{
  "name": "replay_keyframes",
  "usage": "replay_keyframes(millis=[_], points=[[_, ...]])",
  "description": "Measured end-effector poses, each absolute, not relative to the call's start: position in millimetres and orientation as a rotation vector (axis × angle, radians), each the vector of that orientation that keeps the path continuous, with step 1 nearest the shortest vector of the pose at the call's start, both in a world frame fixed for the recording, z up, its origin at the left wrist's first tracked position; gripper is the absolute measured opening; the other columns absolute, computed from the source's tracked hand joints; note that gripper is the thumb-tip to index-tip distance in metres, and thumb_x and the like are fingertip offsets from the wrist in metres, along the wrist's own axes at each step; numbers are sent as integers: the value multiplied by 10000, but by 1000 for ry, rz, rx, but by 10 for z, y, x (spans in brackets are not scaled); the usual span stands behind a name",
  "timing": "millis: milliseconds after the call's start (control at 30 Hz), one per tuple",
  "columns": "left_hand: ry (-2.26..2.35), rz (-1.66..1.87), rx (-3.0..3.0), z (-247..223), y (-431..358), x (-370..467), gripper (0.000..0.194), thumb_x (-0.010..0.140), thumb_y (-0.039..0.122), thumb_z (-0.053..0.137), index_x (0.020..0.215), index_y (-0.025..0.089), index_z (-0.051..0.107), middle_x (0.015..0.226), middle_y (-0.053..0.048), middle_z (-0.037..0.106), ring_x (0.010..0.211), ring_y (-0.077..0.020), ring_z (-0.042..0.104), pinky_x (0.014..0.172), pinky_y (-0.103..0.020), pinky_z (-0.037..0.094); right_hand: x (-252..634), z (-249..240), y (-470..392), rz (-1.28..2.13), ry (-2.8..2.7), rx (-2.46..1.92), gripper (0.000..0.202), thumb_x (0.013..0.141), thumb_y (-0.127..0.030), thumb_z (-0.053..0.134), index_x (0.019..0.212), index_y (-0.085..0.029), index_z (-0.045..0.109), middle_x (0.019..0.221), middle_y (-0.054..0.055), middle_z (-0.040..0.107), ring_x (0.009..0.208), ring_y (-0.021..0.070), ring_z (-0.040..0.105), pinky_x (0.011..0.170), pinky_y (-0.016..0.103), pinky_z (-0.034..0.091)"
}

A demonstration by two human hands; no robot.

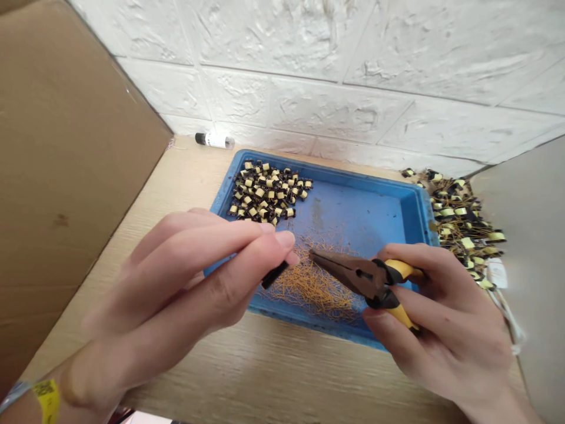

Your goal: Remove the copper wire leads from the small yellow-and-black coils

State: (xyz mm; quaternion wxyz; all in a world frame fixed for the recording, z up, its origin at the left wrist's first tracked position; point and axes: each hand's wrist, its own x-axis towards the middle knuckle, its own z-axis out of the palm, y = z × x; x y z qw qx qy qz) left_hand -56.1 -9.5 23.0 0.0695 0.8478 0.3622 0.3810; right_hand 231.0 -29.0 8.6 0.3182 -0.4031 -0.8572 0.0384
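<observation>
My left hand (207,265) pinches a small black coil part (274,275) between thumb and fingers; most of it is hidden behind the fingertips. My right hand (445,318) grips needle-nose pliers (353,274) with yellow and black handles. Their jaws look closed, and the tip points left, a short gap from the coil part. Below both hands lies a blue tray (366,176). Loose yellowish wire clippings (318,288) cover its near side. Several finished-looking coils with yellow tape (269,191) are heaped in its far left corner.
More taped coils with long wire leads (463,224) are piled right of the tray. A small bottle with a black cap (215,140) lies near the white brick wall (304,100). Cardboard (66,147) stands at the left, a grey panel (529,235) at the right.
</observation>
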Motion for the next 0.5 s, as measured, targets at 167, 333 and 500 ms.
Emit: replay_keyframes(millis=[167, 333, 500], points=[[1094, 998, 2662, 246, -79, -763, 564, 962, 309, 666, 1503, 379, 524, 1265, 33, 756, 998, -245, 746, 917, -389, 673, 2324, 53, -309, 101, -2253, -1049, 157, 838, -92, 614, 743, -199, 549, 1075, 100, 536, 789, 174, 577, 603, 320, 524], [1010, 967, 2858, 209, -80, -811, 542, 898, 363, 762, 1419, 372, 613, 1291, 22, 738, 951, -230, 756, 905, -356, 681, 2333, -36, -350, 35, -2119, -1034, 154, 803, -114, 612, 783, -225, 506, 1093, 107, 524, 820, 207, 557, 625, 381, 522], [1090, 1000, 2795, 251, -119, -752, 510, 921, 401, 723, 1417, 367, 610, 1246, 1, 759, 946, -257, 760, 882, -402, 693, 2327, -59, -355, 19, -2112, -997, 191, 790, -125, 631, 746, -225, 475, 1090, 108, 536, 812, 210, 573, 636, 408, 530]])
